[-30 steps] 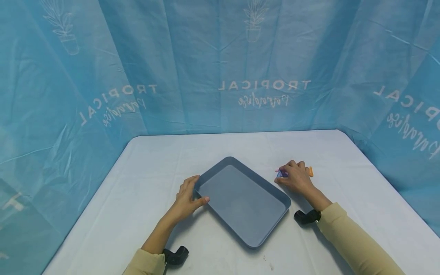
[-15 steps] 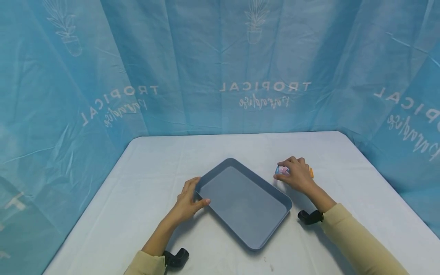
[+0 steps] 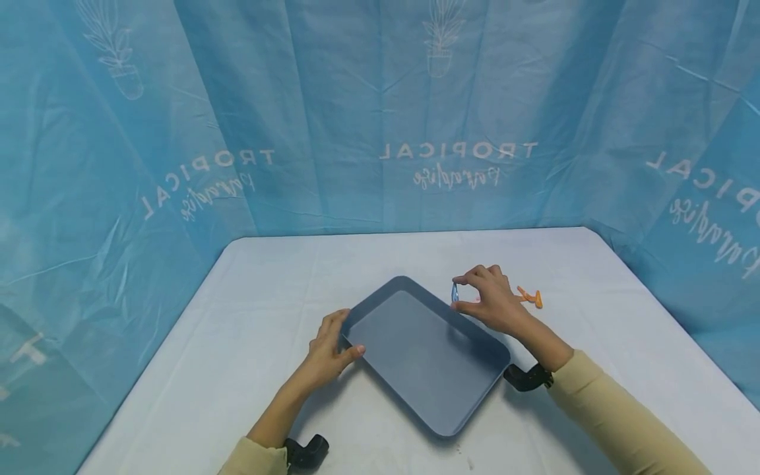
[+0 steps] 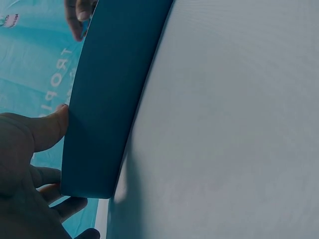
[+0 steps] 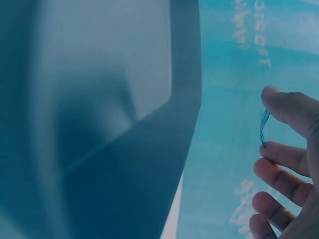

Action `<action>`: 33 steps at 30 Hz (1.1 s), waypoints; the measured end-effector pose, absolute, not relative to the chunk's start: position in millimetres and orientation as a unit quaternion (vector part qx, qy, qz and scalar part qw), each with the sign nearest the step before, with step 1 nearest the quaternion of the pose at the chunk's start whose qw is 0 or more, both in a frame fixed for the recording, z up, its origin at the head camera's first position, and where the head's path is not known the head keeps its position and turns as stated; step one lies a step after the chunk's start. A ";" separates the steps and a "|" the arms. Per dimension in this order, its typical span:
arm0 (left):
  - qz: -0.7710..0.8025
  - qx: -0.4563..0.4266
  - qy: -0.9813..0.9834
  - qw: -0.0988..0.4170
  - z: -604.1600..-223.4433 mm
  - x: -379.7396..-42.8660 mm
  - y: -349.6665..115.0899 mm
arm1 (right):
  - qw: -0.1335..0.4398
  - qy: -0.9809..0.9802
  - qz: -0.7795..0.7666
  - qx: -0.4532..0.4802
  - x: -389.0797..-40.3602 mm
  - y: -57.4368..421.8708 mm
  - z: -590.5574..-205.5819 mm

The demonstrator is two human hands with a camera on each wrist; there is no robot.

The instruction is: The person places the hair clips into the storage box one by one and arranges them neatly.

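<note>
Container: one grey tray [image 3: 421, 359], flat and shallow, on the white surface [image 3: 267, 284], set cornerwise; no contents visible.
Item in hand: one small blue piece [image 3: 454, 293], thin and edge-on, just beyond the tray's rim at one o'clock of its middle; whether any of it overhangs the rim, cannot tell.
Right-hand grip: narrow; thumb and a fingertip of the right hand [image 3: 491, 300] pinch the blue piece at its two ends, the other fingers clear of it in the right wrist view.
Left-hand grip: holding the tray; the left hand [image 3: 326, 351] spans its corner between nine and ten o'clock, thumb at the rim, fingers round the outer side.
Loose stock: orange pieces [image 3: 538, 299] on the surface, just beside the right hand at its three o'clock; count uncertain, partly hidden.
Unidentified: a pink speck [image 3: 477, 299], seen through the gap of the right hand; too small to name.
Change noted: blue piece shifted toward nine o'clock, from beside the orange pieces to near the rim; more orange uncovered; left hand keeps its corner.
Bearing on the work: judged mid-carry, piece lifted but not yet set down, tray apparently steadied.
Backdrop: blue printed curtain [image 3: 332, 86] at twelve o'clock, lettering reversed.
</note>
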State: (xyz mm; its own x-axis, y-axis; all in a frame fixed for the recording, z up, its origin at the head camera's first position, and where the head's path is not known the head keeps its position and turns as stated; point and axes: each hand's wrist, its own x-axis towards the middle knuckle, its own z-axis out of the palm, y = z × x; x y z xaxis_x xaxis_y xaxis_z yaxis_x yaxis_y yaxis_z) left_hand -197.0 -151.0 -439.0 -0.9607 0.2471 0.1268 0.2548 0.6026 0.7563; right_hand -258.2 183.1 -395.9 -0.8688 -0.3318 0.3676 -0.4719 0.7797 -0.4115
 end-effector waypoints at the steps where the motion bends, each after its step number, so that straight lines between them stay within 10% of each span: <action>1: -0.423 -0.140 -0.895 0.005 -439.2 -196.9 -150.7 | 0.138 -0.931 0.255 0.224 -257.0 180.4 -394.7; 33: -0.418 -0.147 -0.897 0.007 -439.8 -198.8 -148.7 | 0.075 -0.891 0.255 0.367 -243.9 107.8 -400.1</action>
State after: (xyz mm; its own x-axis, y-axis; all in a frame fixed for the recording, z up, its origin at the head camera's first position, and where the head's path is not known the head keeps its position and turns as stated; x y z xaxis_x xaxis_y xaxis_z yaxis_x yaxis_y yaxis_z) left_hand -198.8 -148.7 -439.8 -0.9565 0.2586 0.1350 0.2697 0.6079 0.7468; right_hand -243.9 107.8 -400.1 -0.7193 -0.6165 0.3203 -0.6926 0.6004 -0.3998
